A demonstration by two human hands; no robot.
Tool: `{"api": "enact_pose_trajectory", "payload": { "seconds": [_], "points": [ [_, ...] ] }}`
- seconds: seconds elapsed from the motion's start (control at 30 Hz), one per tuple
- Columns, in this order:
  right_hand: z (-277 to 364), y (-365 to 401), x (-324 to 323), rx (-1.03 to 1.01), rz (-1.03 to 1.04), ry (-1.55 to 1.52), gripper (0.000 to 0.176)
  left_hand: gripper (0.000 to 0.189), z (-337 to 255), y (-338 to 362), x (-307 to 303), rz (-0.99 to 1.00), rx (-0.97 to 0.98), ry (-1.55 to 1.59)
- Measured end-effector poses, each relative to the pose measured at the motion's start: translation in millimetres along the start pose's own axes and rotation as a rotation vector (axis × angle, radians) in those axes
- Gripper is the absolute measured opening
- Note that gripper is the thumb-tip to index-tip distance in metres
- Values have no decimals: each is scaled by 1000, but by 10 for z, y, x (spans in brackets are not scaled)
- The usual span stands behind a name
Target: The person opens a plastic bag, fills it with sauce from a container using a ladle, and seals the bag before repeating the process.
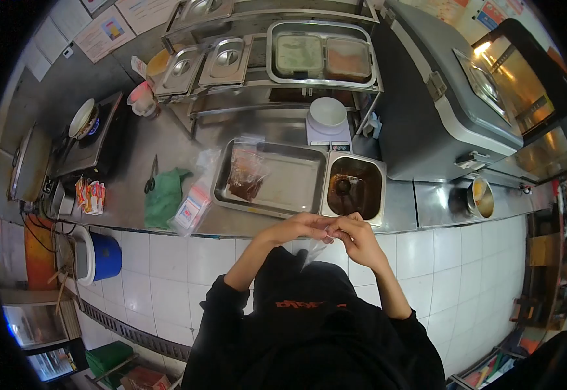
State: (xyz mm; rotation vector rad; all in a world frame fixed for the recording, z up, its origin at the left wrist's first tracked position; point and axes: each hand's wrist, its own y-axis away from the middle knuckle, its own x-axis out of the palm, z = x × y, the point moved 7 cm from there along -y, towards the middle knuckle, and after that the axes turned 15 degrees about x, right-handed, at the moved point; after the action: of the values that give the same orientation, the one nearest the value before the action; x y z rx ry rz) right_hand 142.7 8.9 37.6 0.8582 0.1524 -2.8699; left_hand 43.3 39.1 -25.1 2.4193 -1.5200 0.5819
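Note:
My left hand (307, 226) and my right hand (356, 238) meet in front of my body, just off the counter's front edge. Between them, fingers pinched, they hold a clear plastic bag (312, 252) that hangs down against my dark apron. Just beyond my hands stands a square steel pan (383, 188) of dark brown sauce, with a round ladle-like shape partly sunk in it. Left of that pan is a wide steel tray (290, 175), where a clear bag of reddish-brown sauce (247, 174) lies flat.
A pack of plastic bags (192, 209), a green cloth (165, 195) and black scissors (151, 177) lie on the left counter. Behind stands a kitchen scale (328, 133) with a white bowl (328, 114). A pan (83, 118) sits over a lit burner. A large grey box (426, 97) stands right.

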Motion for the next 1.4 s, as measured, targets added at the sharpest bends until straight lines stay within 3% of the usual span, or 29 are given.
{"api": "enact_pose_trajectory", "payload": {
  "seconds": [0.27, 0.33, 0.37, 0.43, 0.5, 0.53, 0.63, 0.7, 0.83, 0.93, 1.0, 1.07, 1.13, 1.3, 1.4],
  "points": [
    [-116, 49, 42, 59, 27, 74, 13, 49, 209, -9, -178, -45, 14, -155],
    [-16, 23, -116, -24, -236, 138, 19, 46, 221, 5, -265, -86, 33, -202],
    [-50, 15, -133, -23, -236, 137, 19, 42, 139, 14, -377, -169, 116, -332],
    [-348, 16, -253, 254, -374, 500, 25, 38, 27, 19, -501, -251, 196, -462],
    [-574, 44, -272, 371, -367, 567, 26, 35, -29, 23, -636, -360, 230, -490],
    [-701, 70, -294, 487, -358, 636, 27, 35, 40, -8, -727, -361, 227, -490],
    [-869, 97, -318, 571, -278, 593, 30, 37, 127, -136, -871, -325, 263, -623],
    [-1036, 116, -341, 658, -213, 527, 29, 38, 312, -247, -799, -226, 49, -383],
    [-1035, 101, -446, 604, -187, 602, 29, 35, 354, -420, -716, -237, -19, -259],
    [-979, 7, -600, 500, -225, 791, 32, 31, 265, -589, -567, -209, 119, -265],
    [-1017, -42, -717, 415, -257, 897, 35, 27, 111, -667, -440, -213, 208, -556],
    [-980, -92, -755, 121, -339, 1005, 37, 28, 129, -763, -392, -226, 213, -635],
    [-972, -100, -792, 91, -329, 1027, 34, 32, -59, -791, -263, -245, 240, -968],
    [-1133, -13, -824, 56, -232, 1172, 34, 36, -101, -837, -143, -286, 198, -1022],
    [-1124, 74, -853, 12, -245, 1082, 30, 37, -124, -831, -108, -302, 131, -1047]
  ]
}}
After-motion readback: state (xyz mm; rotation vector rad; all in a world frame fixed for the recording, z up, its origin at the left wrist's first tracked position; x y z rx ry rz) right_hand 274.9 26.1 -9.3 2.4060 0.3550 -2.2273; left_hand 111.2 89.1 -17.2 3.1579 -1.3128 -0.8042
